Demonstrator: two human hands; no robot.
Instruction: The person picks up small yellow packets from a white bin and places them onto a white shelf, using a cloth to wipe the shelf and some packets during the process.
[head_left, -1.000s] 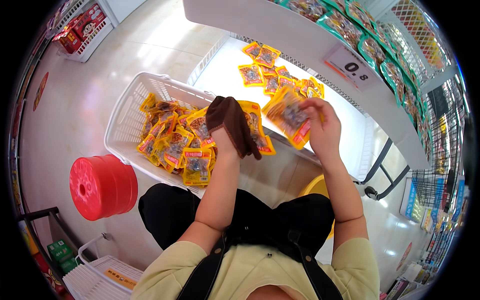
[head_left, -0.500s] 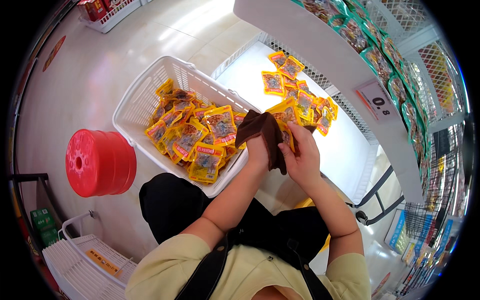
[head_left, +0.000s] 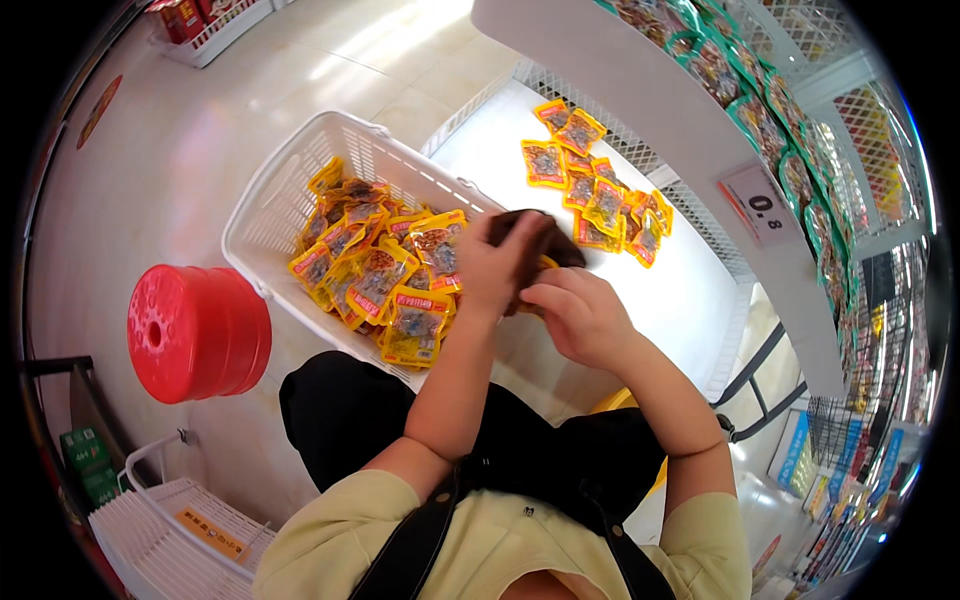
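Note:
My left hand point(head_left: 488, 268) is closed round a dark brown cloth point(head_left: 527, 226), which is blurred by motion. Close beside it, my right hand point(head_left: 582, 318) pinches a yellow snack packet point(head_left: 546, 263), mostly covered by the cloth and my fingers. Both hands are over the right end of a white plastic basket point(head_left: 290, 145) and the near edge of a white shelf point(head_left: 675, 300). Many yellow snack packets point(head_left: 380, 280) are heaped in the basket. A smaller pile of similar packets point(head_left: 605, 200) lies on the shelf.
A red round stool point(head_left: 205, 330) stands left of the basket. An upper shelf edge point(head_left: 640, 110) with a price tag point(head_left: 757, 203) overhangs at the right, with green-edged packets point(head_left: 760, 130) above it. White wire racks point(head_left: 180, 520) sit at the lower left.
My left hand has turned over and shifted slightly left, bunching the cloth. The packet, earlier showing plainly above my right hand, is now mostly hidden. My right hand has moved down and left.

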